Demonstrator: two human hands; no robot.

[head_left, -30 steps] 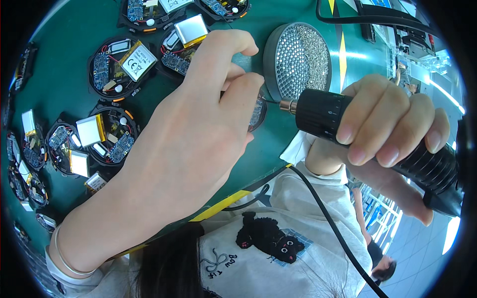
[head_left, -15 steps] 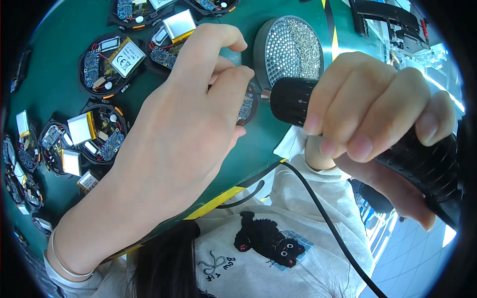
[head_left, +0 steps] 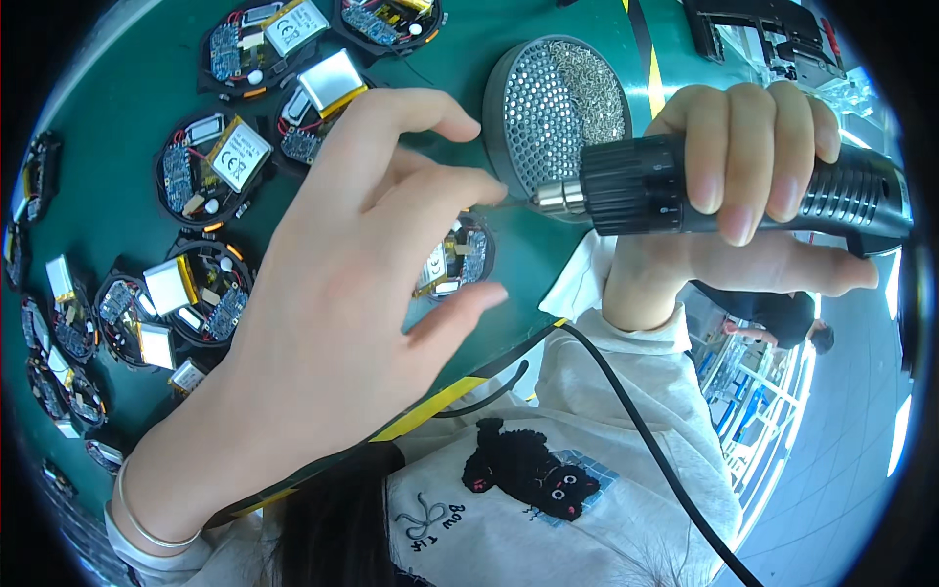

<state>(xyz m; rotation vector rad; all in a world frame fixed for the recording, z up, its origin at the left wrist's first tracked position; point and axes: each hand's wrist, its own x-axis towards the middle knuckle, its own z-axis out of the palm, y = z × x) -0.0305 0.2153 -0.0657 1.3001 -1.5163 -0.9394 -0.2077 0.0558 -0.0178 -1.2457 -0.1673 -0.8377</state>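
Observation:
My right hand [head_left: 758,176] is wrapped round a black electric screwdriver [head_left: 636,186], held level with its silver chuck and thin bit pointing left. My left hand [head_left: 362,225] hovers over the table with curved fingers spread and the thumb apart. One of its fingertips is at the end of the bit; whether a screw sits there is too small to tell. Below those fingers lies a round open device [head_left: 468,256] with a circuit board and battery, partly covered by my hand. Just behind the bit stands a round grey screw tray [head_left: 499,117], its perforated plate partly covered with small screws.
Several similar round devices [head_left: 210,171] with exposed batteries lie at the left and far left of the green table [head_left: 518,293]. Yellow-black tape [head_left: 430,409] marks its near edge. A black cable [head_left: 636,421] hangs before me. Another person [head_left: 773,315] is in the right background.
The screwdriver has swung level, and its bit has pulled away from the device to my left fingertips. My left fingers have spread apart, uncovering more of the device.

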